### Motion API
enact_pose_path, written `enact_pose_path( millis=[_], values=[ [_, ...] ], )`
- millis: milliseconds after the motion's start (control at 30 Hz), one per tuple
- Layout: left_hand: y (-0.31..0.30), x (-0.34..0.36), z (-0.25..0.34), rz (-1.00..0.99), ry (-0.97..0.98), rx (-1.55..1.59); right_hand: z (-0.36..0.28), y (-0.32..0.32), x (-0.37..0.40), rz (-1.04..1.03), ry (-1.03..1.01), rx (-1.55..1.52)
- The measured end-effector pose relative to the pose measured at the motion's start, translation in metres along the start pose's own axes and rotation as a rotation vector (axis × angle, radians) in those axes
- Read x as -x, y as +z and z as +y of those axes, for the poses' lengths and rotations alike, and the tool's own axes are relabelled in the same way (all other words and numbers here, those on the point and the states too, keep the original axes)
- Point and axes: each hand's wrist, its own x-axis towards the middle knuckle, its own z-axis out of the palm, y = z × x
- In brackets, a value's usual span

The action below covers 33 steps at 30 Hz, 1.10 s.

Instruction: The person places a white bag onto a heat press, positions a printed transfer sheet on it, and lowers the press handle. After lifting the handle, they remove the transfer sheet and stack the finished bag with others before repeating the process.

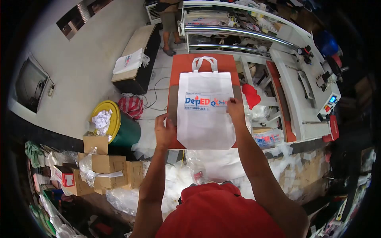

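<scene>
A white tote bag [206,133] with two loop handles lies flat on a red-orange press bed [226,65], with a dark pad [172,101] showing beside it. Blue and red lettering [197,102] runs across its middle, reading "DepED". My right hand [237,110] is at the right end of the print, fingers pinched together; what is between them, if anything, is too small to make out. Beside the bag's lower left edge, my left hand [164,129] is held with fingers bent and apart, holding nothing.
A heat press machine [309,95] with a small display stands at right, a red cloth [251,96] near it. Printed bags [129,61] lie on a bench. At left are a green bin [129,131] with a yellow rim and cardboard boxes [109,168]. A person's legs [170,29] stand behind.
</scene>
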Motion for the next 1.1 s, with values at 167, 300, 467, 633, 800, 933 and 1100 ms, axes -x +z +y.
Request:
enact_pose_path(
  millis=[167,300,467,633,800,933,1100],
  values=[
    [0.032,-0.004,0.02,-0.204,0.181,-0.049,-0.026,-0.012,0.06,0.219,-0.643,0.52],
    [0.05,-0.004,0.028,-0.234,0.29,-0.246,-0.006,-0.01,0.091,0.015,-0.767,0.861],
    [0.066,0.004,0.007,-0.248,0.276,-0.315,-0.001,-0.01,0.093,0.015,-0.74,0.894],
    [0.068,0.008,0.0,-0.26,0.262,-0.357,0.0,-0.008,0.092,0.019,-0.741,0.924],
    [0.069,0.008,0.0,-0.274,0.271,-0.388,-0.001,-0.009,0.094,0.005,-0.741,0.918],
    [0.07,0.009,0.0,-0.266,0.268,-0.389,-0.002,-0.01,0.094,-0.002,-0.736,0.907],
    [0.073,0.01,-0.002,-0.252,0.274,-0.401,-0.002,-0.011,0.094,0.021,-0.746,0.87]
  ],
)
